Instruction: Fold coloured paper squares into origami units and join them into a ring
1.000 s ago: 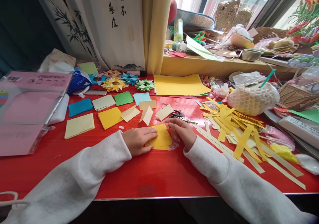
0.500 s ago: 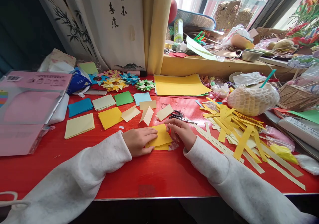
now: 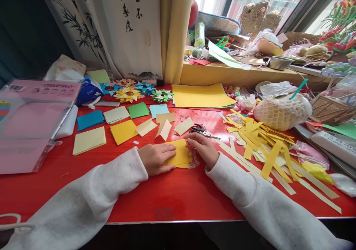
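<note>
Yellow paper pieces [image 3: 182, 153], square-looking and stacked in at least two layers, lie on the red table between my hands. My left hand [image 3: 157, 158] rests flat over their left side, fingers stretched out and thumb lower at the front edge. At the upper right corner, my right hand [image 3: 202, 148] has its thumb and index finger pinched on the paper edge; the fingertips are partly hidden. A crumpled clear plastic scrap [image 3: 194, 163] lies by the paper's right side. Just behind my right hand are black-handled scissors [image 3: 198, 128].
Folded cream paper [image 3: 164, 130], a yellow stack [image 3: 123, 132], a blue stack [image 3: 90, 120] and a green stack [image 3: 138, 109] sit behind. Paper strips [image 3: 271, 157] spread rightward. Folded paper stars [image 3: 127, 94] and large yellow sheets [image 3: 201, 95] lie farther back. A pink package [image 3: 36, 120] stands left.
The top yellow piece now sits lower and lines up more closely with the layer beneath. My left thumb has slid slightly right; my right hand is almost unmoved.
</note>
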Demonstrator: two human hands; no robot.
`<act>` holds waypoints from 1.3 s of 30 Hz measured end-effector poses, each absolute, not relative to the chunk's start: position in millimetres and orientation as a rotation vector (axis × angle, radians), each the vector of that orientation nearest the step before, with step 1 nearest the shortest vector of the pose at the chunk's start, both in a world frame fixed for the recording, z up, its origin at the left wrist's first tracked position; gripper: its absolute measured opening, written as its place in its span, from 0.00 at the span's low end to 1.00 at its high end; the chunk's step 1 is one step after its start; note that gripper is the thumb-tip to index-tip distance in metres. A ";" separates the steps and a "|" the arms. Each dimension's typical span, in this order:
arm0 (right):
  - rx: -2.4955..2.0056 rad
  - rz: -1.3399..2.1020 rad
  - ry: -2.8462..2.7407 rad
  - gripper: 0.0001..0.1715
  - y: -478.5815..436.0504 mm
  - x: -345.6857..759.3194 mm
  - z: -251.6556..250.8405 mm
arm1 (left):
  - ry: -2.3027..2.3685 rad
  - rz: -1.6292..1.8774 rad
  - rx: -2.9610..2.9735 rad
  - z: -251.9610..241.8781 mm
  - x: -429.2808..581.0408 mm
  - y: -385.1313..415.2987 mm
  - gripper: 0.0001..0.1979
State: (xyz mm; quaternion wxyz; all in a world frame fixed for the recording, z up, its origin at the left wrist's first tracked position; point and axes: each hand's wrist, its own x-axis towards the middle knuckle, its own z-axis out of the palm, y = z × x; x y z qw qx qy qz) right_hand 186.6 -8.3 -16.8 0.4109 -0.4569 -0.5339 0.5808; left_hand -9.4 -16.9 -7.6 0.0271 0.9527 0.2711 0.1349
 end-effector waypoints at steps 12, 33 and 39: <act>-1.127 1.476 -1.361 0.10 -6.7 188.1 -18.2 | 0.811 0.400 2.876 -5.4 -12.5 -17.2 0.16; -1.231 1.447 -1.130 0.16 -8.0 186.3 -10.4 | 0.859 0.968 3.311 4.9 -16.3 -16.1 0.14; -1.143 1.621 -1.094 0.21 -12.8 182.5 -13.8 | 0.738 1.188 3.225 15.9 -20.7 -25.8 0.17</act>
